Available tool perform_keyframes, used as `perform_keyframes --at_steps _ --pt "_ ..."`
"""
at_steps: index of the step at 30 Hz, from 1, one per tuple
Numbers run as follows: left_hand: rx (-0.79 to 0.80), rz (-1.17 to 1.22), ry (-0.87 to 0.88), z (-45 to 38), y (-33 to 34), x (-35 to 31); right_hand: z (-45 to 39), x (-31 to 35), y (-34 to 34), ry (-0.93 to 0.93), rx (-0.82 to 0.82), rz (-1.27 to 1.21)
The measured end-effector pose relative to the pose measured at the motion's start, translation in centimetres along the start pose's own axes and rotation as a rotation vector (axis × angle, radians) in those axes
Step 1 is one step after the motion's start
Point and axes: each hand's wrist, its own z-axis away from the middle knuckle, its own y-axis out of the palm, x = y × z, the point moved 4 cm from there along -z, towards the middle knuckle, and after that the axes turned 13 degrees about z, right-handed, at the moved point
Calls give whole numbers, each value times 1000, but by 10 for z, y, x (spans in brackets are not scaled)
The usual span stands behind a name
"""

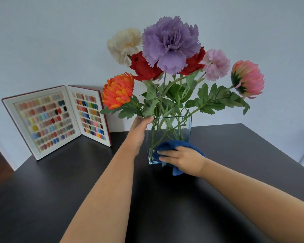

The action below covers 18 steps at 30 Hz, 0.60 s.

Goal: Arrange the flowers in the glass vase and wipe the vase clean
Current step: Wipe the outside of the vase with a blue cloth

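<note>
Sitting between both hands: vase

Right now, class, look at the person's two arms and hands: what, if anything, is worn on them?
Nothing worn shows. The left hand and right hand are bare, with no glove, ring, watch or bracelet in view. Both forearms are uncovered as far as the picture's lower edge, so no sleeve or cuff appears. The fingernails look short and unpainted.

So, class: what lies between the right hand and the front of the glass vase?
A blue cloth. The head view shows the right hand pressing it flat against the lower front of the glass vase, while the left hand grips the rim.
</note>
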Motion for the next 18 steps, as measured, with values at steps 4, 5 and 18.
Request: perform_keyframes --at_steps 4,5,18 --pt "-21 -8 -7 -1 1 2 6 -16 -14 -18 -34 38" --pt "-18 -4 -6 -1 1 2 5 -27 -24 39 -129 53" --pt "-20 -6 -20 4 6 -1 43 -11 6 5 19 -24"
